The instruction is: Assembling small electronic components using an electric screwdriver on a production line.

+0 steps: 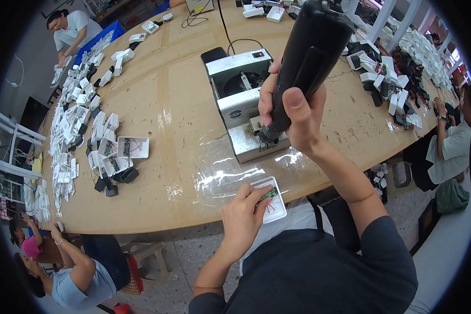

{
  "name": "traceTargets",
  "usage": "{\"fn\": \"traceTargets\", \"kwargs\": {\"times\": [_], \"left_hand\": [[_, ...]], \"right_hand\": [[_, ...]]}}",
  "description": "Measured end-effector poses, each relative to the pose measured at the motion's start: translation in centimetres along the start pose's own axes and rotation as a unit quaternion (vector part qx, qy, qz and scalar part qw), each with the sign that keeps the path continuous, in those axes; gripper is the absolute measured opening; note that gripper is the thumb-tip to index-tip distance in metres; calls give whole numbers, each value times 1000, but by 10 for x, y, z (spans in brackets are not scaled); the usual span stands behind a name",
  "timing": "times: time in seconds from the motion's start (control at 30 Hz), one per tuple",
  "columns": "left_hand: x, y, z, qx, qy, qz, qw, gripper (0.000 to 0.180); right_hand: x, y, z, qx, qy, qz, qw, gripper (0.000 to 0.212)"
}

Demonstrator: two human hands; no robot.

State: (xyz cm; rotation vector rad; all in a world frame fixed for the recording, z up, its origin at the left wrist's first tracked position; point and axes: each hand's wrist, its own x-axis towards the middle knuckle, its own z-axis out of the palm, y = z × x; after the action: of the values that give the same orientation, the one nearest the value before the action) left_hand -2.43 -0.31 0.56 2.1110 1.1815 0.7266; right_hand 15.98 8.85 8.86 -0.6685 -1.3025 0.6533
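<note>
My right hand (pixel 304 118) is wrapped round a black electric screwdriver (pixel 319 47), which it holds tilted. The screwdriver's lower end is at the front of a metal screw feeder (pixel 239 108), though its tip is hard to make out. A dark round bowl shows in the top of the feeder. At the table's near edge my left hand (pixel 240 217) grips a shallow white plastic case (pixel 279 210). Its fingers press on a small green circuit board (pixel 267 194) inside, and thin red wires lie beside the board. Part of the case is hidden under the hand.
White cases (pixel 139 148) with boards and black parts are heaped at the left. Another pile of white cases and black parts (pixel 390 86) stands at the right. A cable (pixel 226 26) hangs behind the feeder. Several other people sit or stand round the brown table (pixel 170 99).
</note>
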Motion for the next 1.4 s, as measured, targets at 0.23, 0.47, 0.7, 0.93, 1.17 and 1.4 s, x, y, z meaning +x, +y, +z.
{"fn": "traceTargets", "kwargs": {"times": [0.23,0.47,0.7,0.93,1.17,1.4], "left_hand": [[-1,0,0,-6,1,-5,1000,24],[1,6,-3,7,-20,-30,999,17],[1,3,-2,5,-12,-15,1000,16],[-1,4,-1,15,-1,-7,1000,16],[-3,3,-1,3,4,2,1000,17],[-2,4,-2,-20,-3,1,1000,18]], "right_hand": [[-1,3,1,11,10,28,1000,60],[3,3,5,-12,-27,23,999,55],[-30,-8,1,-13,-11,50,999,71],[-85,-26,1,54,-50,149,986,77],[-101,-14,-1,61,-53,138,987,74],[-101,-15,-3,63,-42,141,987,73]]}}
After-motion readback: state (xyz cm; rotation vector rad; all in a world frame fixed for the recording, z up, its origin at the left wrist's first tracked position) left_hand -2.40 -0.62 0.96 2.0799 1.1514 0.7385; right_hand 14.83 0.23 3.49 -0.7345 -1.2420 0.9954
